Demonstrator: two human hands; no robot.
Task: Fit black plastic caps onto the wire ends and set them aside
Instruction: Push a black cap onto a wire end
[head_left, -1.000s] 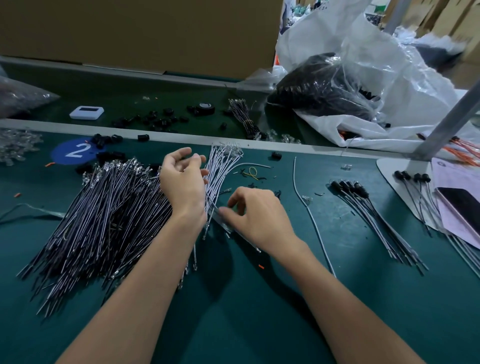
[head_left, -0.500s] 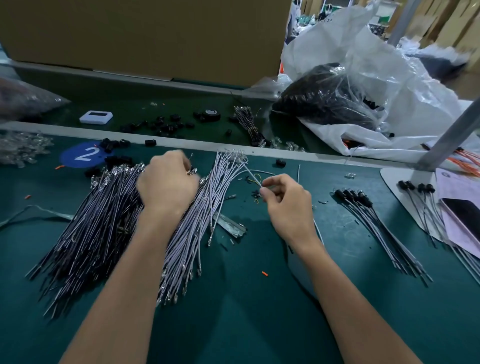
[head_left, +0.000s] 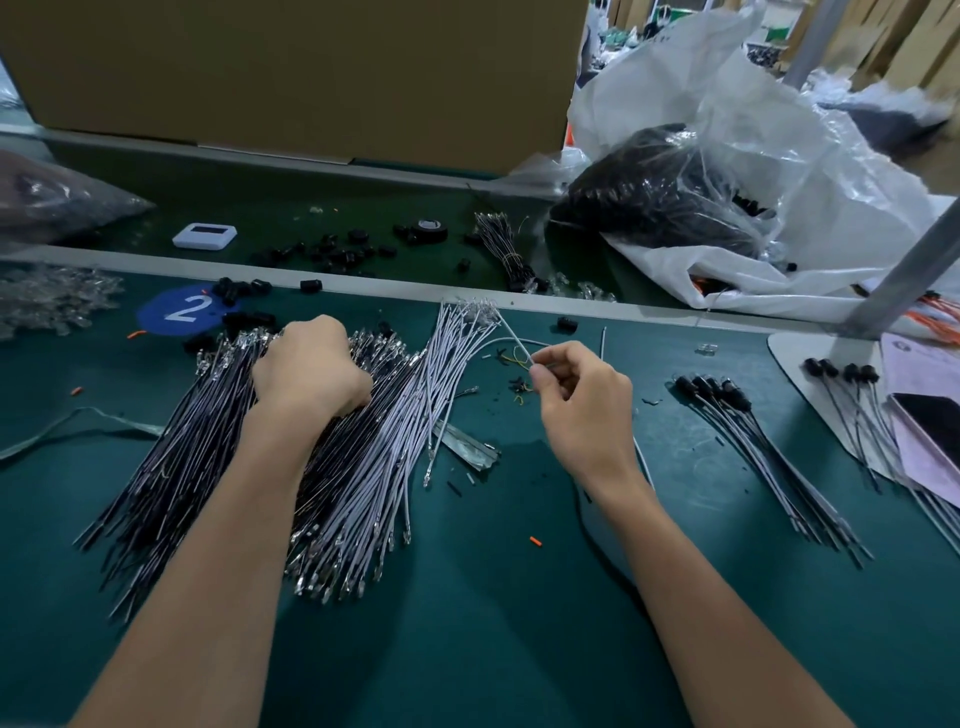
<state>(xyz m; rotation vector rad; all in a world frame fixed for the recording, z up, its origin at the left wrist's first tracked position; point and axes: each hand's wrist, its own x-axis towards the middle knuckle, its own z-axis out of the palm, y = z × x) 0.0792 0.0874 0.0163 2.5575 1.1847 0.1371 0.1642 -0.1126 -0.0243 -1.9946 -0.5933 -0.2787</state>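
Note:
A big heap of dark wires and a bundle of white wires lie on the green table at the left. My left hand rests knuckles-up on top of the dark heap, fingers curled down into the wires. My right hand pinches a single white wire that runs up-left to the white bundle's top end. Loose black caps lie near the blue "2" sticker. Capped wires lie in a fan at the right.
A raised strip divides the table from a back belt with more black caps, a tape roll and a white device. Plastic bags sit back right. A metal post, papers and a phone are at far right.
My left hand moved left onto the dark heap and curled its fingers down. My right hand rose from the table beside the bundle and now pinches one white wire.

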